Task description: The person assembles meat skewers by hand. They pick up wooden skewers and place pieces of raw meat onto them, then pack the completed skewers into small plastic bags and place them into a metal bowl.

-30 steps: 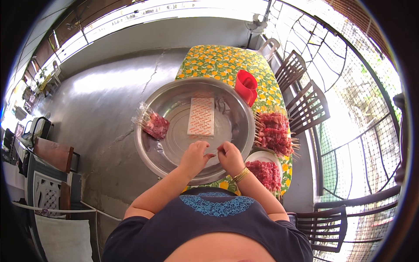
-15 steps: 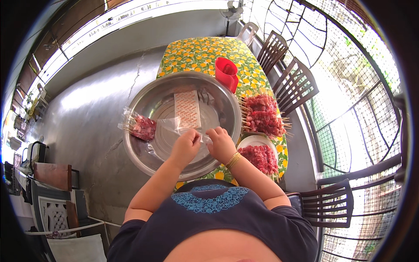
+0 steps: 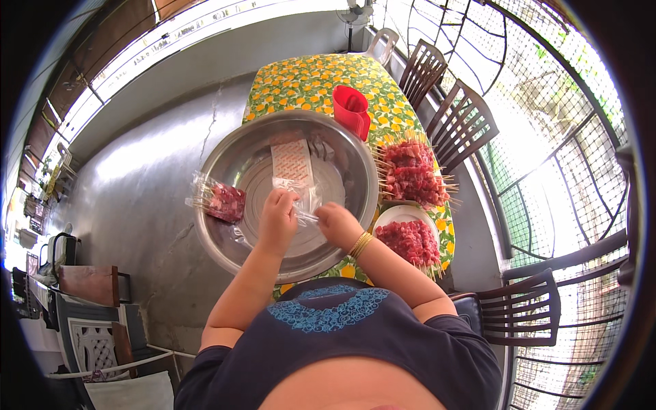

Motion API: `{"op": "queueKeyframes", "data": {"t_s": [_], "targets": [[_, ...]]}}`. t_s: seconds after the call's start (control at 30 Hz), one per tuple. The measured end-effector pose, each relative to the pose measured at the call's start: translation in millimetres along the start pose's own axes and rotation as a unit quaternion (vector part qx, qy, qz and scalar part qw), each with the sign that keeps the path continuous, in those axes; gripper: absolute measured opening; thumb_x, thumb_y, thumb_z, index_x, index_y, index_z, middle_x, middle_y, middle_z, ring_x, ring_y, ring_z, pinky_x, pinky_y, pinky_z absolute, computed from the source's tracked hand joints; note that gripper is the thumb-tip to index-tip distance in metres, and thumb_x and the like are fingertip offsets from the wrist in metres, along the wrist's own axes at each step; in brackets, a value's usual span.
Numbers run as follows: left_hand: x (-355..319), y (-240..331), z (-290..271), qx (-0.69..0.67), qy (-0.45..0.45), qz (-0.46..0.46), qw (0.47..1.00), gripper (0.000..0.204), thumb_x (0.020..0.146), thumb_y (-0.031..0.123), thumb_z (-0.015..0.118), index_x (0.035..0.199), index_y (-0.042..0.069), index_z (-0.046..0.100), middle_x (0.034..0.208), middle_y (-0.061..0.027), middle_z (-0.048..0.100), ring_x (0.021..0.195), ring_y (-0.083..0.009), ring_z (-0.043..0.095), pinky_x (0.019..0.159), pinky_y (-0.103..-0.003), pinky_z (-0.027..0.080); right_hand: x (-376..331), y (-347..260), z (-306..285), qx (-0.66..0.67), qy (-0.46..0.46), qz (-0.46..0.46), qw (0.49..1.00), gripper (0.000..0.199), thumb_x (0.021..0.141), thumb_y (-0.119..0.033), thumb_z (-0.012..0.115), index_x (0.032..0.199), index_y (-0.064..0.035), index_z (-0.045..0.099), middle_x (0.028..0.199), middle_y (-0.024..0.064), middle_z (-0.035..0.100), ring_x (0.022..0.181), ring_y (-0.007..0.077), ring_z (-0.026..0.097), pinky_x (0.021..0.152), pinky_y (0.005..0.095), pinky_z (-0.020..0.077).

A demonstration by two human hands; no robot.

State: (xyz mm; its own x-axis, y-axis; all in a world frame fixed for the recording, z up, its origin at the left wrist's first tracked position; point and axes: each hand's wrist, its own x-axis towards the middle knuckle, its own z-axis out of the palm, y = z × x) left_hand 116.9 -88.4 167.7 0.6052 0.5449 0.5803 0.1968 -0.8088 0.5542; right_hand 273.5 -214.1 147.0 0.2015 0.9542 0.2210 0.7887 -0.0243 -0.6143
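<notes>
A clear plastic bag (image 3: pixel 305 216) is stretched between my two hands above a large metal basin (image 3: pixel 225 160). My left hand (image 3: pixel 278 217) is closed on one side of the bag. My right hand (image 3: pixel 339 225), below gold bangles, pinches the other side. In the basin, just beyond my hands, lies a flat white pack with an orange pattern (image 3: pixel 292 162). A clear bag of skewered raw meat (image 3: pixel 225 203) rests against the basin's left side. To the right, raw meat skewers (image 3: pixel 410 174) are piled up, and more skewers (image 3: pixel 408 241) lie on a white plate (image 3: pixel 403 213).
A red plastic pitcher (image 3: pixel 351 113) stands just beyond the basin on the lemon-print tablecloth (image 3: pixel 307 78). Dark slatted chairs (image 3: pixel 461 123) line the table's right side, and another chair (image 3: pixel 519 307) stands close at my right. A fan (image 3: pixel 354 17) is at the far end.
My left hand has shifted left and slightly up, and my right hand slightly down. The clear plastic between them is now pulled into a taut, twisted strip.
</notes>
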Motion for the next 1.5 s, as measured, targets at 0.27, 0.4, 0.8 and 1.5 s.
{"op": "queueKeyframes", "data": {"t_s": [0.27, 0.4, 0.8, 1.5], "targets": [[-15, -41, 37, -0.186, -0.015, -0.103, 0.977, 0.025, 0.085, -0.010, 0.059, 0.104, 0.006, 0.061, 0.095, -0.0128, 0.066, 0.084, -0.0289, 0.066, 0.074, -0.038, 0.056, 3, -20, -14, 0.719, -0.008, 0.197, 0.667, 0.014, 0.099, -0.007, 0.059, 0.105, 0.0047, 0.064, 0.095, 0.0100, 0.070, 0.086, 0.0183, 0.069, 0.083, 0.0315, 0.0566], [2, -33, 20, -0.497, -0.059, -0.358, 0.789, 0.025, 0.086, -0.013, 0.060, 0.103, 0.006, 0.062, 0.092, -0.0090, 0.068, 0.076, -0.0202, 0.067, 0.066, -0.033, 0.058, -8, -12, -19, 0.663, -0.241, 0.079, 0.704, 0.020, 0.100, -0.014, 0.057, 0.101, 0.0030, 0.066, 0.090, 0.0085, 0.069, 0.078, 0.0173, 0.067, 0.075, 0.0299, 0.0521], [11, 10, -24, -0.833, -0.254, -0.295, 0.394, 0.016, 0.091, 0.009, 0.061, 0.105, 0.002, 0.061, 0.099, -0.0080, 0.068, 0.091, -0.0211, 0.067, 0.086, -0.035, 0.052, 6, -14, -50, 0.868, -0.097, 0.067, 0.482, 0.030, 0.102, -0.035, 0.056, 0.098, -0.0056, 0.064, 0.086, 0.0072, 0.067, 0.081, 0.0215, 0.066, 0.084, 0.0382, 0.0523], [-4, 34, -6, 0.058, -0.026, 0.206, 0.976, 0.033, 0.075, -0.006, 0.066, 0.102, 0.009, 0.056, 0.110, -0.0105, 0.056, 0.102, -0.0328, 0.057, 0.085, -0.043, 0.051, 23, -19, -45, 0.110, 0.400, 0.057, 0.908, 0.039, 0.077, 0.008, 0.062, 0.115, -0.0007, 0.055, 0.097, 0.0134, 0.055, 0.081, 0.0249, 0.055, 0.075, 0.0346, 0.0491]]}}
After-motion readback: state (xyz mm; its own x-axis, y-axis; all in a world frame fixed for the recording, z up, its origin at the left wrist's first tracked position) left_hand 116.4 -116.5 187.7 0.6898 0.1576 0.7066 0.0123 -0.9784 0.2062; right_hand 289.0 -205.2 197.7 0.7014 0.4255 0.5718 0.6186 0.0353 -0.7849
